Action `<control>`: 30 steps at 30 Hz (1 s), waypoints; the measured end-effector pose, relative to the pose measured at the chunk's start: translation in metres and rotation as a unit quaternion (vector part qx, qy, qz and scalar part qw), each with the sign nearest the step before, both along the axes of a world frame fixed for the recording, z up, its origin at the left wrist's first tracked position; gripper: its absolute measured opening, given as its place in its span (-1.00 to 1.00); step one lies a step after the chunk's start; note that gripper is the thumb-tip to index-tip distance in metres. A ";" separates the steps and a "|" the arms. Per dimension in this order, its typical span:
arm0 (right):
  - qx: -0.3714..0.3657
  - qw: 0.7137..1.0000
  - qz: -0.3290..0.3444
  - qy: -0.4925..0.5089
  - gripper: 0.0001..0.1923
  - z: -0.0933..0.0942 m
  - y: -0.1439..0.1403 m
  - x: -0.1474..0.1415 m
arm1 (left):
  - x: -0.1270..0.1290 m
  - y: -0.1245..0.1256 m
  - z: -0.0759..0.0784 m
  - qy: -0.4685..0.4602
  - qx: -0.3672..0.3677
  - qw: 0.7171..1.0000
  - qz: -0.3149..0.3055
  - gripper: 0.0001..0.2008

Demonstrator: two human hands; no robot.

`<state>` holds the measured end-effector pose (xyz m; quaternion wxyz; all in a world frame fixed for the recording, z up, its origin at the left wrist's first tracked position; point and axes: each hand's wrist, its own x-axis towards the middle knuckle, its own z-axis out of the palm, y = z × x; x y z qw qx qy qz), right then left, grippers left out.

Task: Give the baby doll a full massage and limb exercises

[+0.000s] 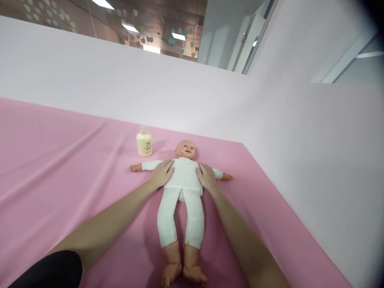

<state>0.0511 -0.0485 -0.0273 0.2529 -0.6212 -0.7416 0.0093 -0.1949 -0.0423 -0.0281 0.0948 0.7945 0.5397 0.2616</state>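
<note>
Laying left hand [162,174] and right hand [207,176], loosely flattened, apart, against opposite sides of white-clothed doll [184,174], near pump bottle [144,143] on pink sheet [69,172]; can't quite judge pressure.

Black sleeve [54,272] on the left arm [114,222], its hem [80,262] curving smoothly, and it's bare below! Right forearm [240,228], bare too; left hand [162,174] and right hand [207,176], both bare!
</note>
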 end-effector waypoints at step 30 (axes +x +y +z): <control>-0.065 0.997 0.051 0.011 -0.48 0.005 -0.003 -0.011 | -0.010 0.007 -0.003 0.041 -0.017 0.999 -0.028 -0.46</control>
